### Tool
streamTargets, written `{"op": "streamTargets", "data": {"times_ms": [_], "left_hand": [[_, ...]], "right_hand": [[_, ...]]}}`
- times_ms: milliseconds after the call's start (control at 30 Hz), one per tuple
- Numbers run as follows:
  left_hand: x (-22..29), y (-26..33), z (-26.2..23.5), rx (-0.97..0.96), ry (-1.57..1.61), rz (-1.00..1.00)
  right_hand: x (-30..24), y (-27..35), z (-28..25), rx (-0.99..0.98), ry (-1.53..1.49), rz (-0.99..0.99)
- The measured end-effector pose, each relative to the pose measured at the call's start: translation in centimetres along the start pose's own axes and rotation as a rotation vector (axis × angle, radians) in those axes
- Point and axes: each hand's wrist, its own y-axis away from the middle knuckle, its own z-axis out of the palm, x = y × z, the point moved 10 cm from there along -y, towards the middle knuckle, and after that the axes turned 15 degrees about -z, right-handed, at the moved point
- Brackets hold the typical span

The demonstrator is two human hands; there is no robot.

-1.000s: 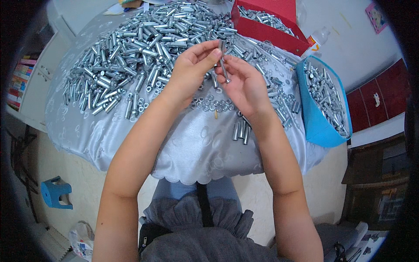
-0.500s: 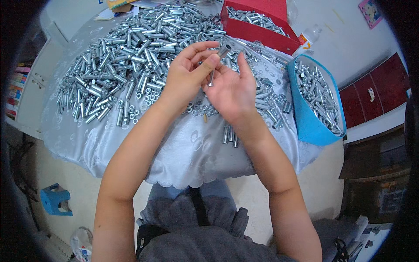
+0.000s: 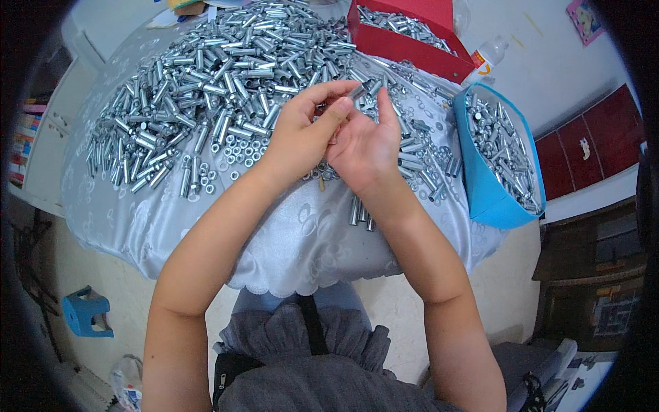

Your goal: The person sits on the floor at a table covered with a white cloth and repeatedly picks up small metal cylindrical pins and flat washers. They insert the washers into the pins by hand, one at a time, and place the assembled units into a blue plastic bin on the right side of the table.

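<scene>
Your left hand (image 3: 302, 134) and right hand (image 3: 364, 147) meet over the middle of the counter (image 3: 288, 240), just in front of the big heap of silver metal sleeves (image 3: 226, 82). Both grips are narrow and pinched together around one small metal sleeve (image 3: 357, 90), which pokes out above your fingertips, tilted toward the far right. Your left thumb and forefinger close on its near end; your right fingers (image 3: 384, 113) cradle it from the right, palm turned toward you. Whether a nut sits inside the pinch cannot be told.

Loose nuts (image 3: 237, 147) lie scattered left of your left wrist, near the heap's front edge. A few sleeves (image 3: 360, 213) lie side by side at the counter's near edge, just under your right wrist. A blue bin (image 3: 491, 192) full of metal parts stands at the right edge, and a red box (image 3: 405, 48) holding more stands at the far edge.
</scene>
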Motion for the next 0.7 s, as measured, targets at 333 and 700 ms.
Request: {"op": "streamTargets", "data": {"times_ms": [333, 700], "left_hand": [[-0.1, 0.1, -0.1, -0.099, 0.254, -0.085], [-0.2, 0.1, -0.7, -0.029, 0.171, -0.068]], "right_hand": [[-0.7, 0.5, 1.4, 0.081, 0.080, -0.087], [-1.6, 0.2, 1.4, 0.149, 0.098, -0.169]]}}
